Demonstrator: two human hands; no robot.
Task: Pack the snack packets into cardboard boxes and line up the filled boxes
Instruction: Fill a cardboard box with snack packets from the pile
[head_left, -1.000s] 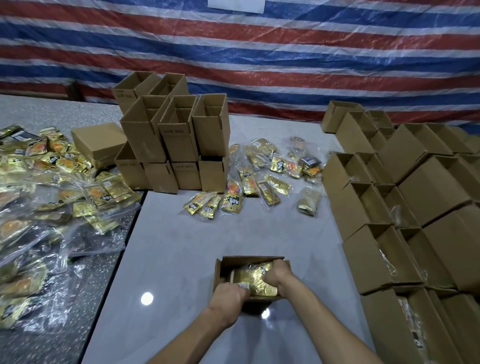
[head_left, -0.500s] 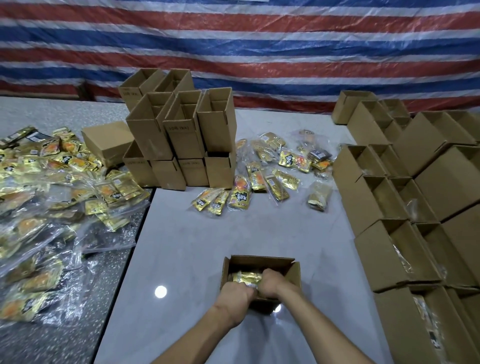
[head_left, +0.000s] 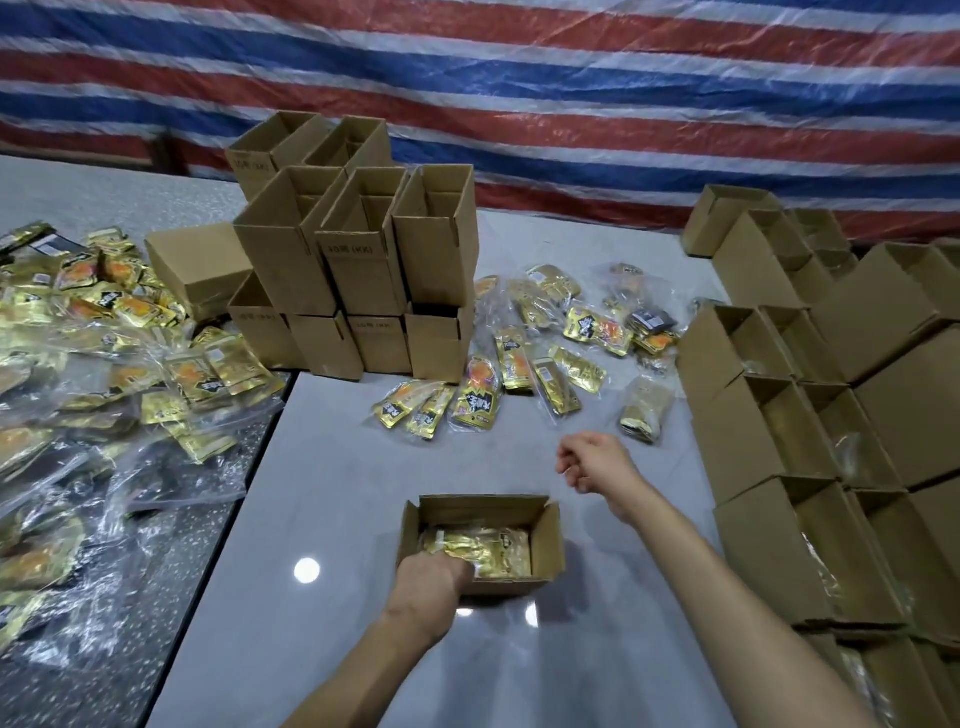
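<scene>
The head view looks down on a white table. Near its front edge stands an open box, flaps up. Gold packets lie flat inside and cover its floor. The left hand reaches over the box's near left corner and its knuckles rest on the packets. Its fingers bend down into the box with their tips hidden, so I cannot tell whether they pinch a packet or only press on it. The right hand hangs in the air beyond the box and to its right, apart from it. It is a little blurred, with fingers loosely curled and nothing in them. Just past it, loose packets are scattered across the middle of the table, gold with orange and black print, some in clear sleeves. Behind them an empty stack of open boxes stands two tiers high. To its left one closed carton lies tilted. On the left, a big heap of packets and clear bags spreads over a dark speckled table that butts against the white one. Along the right edge, rows of boxes stand close together. Several of the near ones show clear wrap and gold inside. A striped tarp in red, white and blue hangs at the back.
</scene>
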